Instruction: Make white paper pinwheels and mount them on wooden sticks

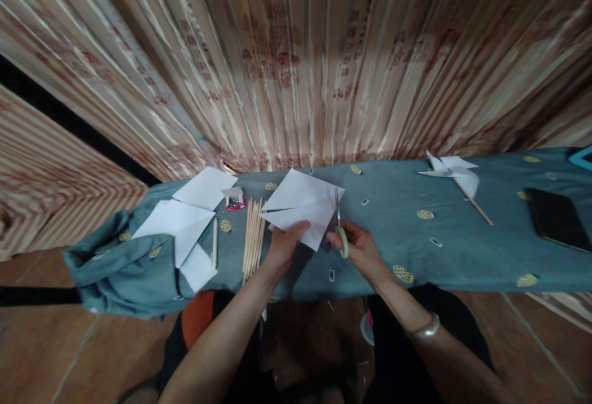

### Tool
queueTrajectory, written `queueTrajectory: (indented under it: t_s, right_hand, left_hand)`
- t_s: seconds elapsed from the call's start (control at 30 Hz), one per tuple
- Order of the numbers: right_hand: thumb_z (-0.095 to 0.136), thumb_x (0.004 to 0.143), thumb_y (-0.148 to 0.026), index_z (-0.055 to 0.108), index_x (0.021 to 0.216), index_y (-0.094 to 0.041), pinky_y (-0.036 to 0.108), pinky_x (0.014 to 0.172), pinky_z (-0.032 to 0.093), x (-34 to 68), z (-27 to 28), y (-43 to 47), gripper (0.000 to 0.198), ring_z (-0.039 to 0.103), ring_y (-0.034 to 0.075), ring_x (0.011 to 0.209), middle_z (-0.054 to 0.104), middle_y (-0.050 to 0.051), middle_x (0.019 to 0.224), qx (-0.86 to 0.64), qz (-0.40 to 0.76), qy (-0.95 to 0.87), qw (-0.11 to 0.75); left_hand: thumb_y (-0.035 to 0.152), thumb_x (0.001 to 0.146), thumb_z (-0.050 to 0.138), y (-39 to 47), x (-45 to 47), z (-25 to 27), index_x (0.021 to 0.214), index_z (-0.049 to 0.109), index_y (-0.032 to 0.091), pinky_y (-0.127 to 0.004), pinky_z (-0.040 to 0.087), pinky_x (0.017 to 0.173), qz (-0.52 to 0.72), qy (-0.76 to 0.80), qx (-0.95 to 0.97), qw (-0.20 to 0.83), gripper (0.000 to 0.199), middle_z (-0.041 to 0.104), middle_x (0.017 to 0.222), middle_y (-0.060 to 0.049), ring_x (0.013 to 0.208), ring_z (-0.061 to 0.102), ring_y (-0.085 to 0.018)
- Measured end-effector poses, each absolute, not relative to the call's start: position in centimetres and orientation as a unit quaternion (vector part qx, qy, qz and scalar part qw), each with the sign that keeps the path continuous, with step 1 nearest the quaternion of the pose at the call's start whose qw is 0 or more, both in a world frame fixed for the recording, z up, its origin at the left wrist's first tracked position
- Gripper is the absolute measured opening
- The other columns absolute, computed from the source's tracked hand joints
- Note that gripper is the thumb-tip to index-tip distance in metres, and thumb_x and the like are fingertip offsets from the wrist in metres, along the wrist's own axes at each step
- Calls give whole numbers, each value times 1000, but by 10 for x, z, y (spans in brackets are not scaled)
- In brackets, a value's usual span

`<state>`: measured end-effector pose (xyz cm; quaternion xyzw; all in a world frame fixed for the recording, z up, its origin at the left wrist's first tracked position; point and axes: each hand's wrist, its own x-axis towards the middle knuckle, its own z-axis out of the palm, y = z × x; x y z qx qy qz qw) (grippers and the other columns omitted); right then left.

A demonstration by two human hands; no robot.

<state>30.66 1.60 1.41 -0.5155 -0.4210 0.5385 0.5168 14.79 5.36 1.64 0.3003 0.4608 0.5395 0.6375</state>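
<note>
My left hand (283,245) grips the near edge of a white square sheet of paper (303,203) lying over the teal cloth. My right hand (358,247) holds scissors (339,225) with a pale green handle; their blades point away from me along the paper's right edge. The paper shows a slit running in from its left side. Both hands are just above the near edge of the narrow table (398,240).
A bundle of thin wooden sticks (253,237) lies left of the paper. Further left are more white paper sheets (178,222) and a small box (235,199). A finished paper pinwheel (456,173) and a dark phone (557,219) lie to the right. A curtain hangs behind.
</note>
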Motion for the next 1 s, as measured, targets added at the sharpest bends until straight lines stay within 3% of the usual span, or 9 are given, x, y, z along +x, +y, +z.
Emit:
queueTrajectory:
  t_s: [0.13,0.33,0.53,0.77,1.0]
  right_hand:
    - [77,63,-53,66,91,-18,25,54,46,303,11,0,46,62,15,61,70,2,71,-506,598,-444,436]
    - [73,70,-56,64,92,-17,21,47,42,294,1,-22,45,62,13,57,69,3,68,-453,688,-463,327]
    - [74,66,-58,64,89,-17,21,45,41,288,3,-22,48,59,13,53,67,2,63,-459,690,-445,338]
    - [77,60,-60,64,84,-17,20,41,39,287,8,-17,50,56,11,47,66,1,58,-474,692,-422,344]
    - [78,59,-59,65,80,-18,22,43,40,286,12,-16,48,56,11,46,66,1,57,-467,687,-428,356]
  left_hand:
    - [27,55,84,63,139,21,107,66,17,-41,47,94,591,446,329,586,56,73,102,-8,100,66,-26]
    - [26,59,82,76,128,18,118,61,17,-43,47,96,615,460,336,545,63,71,110,-10,108,64,-29]
    - [25,61,81,75,130,12,117,61,18,-42,45,98,622,454,348,535,60,69,115,-10,109,63,-27]
    - [24,58,81,71,137,13,108,65,18,-41,47,96,610,457,337,553,53,72,103,-8,109,63,-28]
    - [26,53,83,69,140,16,105,66,16,-40,48,93,610,451,338,557,55,72,102,-8,97,66,-26]
